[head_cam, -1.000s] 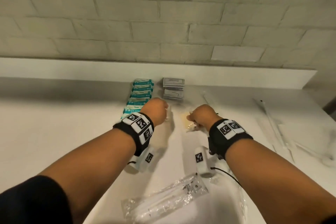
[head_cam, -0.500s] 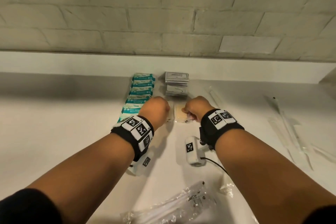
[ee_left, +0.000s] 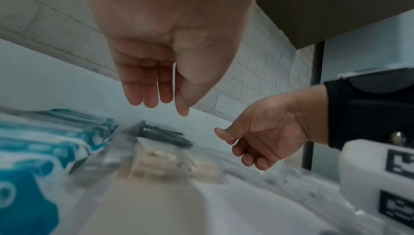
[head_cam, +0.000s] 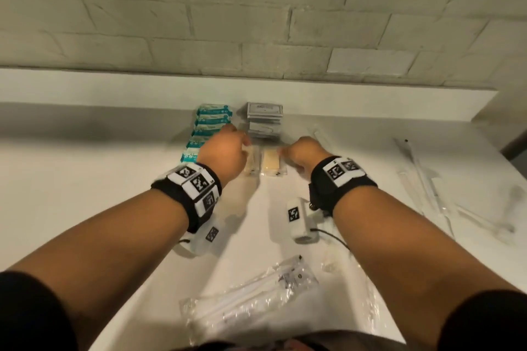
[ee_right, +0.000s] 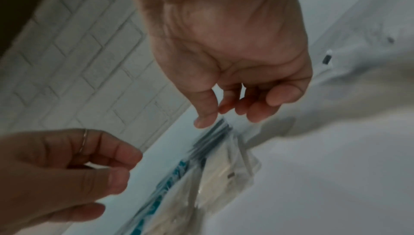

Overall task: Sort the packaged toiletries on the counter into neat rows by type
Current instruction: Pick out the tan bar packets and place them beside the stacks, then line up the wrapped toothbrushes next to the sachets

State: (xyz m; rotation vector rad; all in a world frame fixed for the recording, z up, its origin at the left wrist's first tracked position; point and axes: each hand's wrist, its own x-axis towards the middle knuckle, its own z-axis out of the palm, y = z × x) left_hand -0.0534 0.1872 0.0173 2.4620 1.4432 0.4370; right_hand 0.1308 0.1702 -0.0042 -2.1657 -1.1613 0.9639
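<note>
Two clear packets with beige contents lie side by side on the white counter (head_cam: 85,179), one (head_cam: 252,163) partly under my left hand and one (head_cam: 272,164) beside it. My left hand (head_cam: 228,148) hovers just above them with its fingers (ee_left: 150,95) hanging relaxed and empty. My right hand (head_cam: 299,151) sits to their right, loosely curled (ee_right: 226,116) and holding nothing. A row of teal packets (head_cam: 212,127) runs along the left. A short stack of grey sachets (head_cam: 264,120) lies behind the beige packets.
Clear-wrapped long items (head_cam: 251,296) lie at the counter's near edge. More clear wrapped sticks (head_cam: 422,179) are scattered on the right. A raised white ledge (head_cam: 114,88) and brick wall close the back.
The right hand brought a beige packet leftward and set it beside the other one. Both hands have let go and now hover above the pair.
</note>
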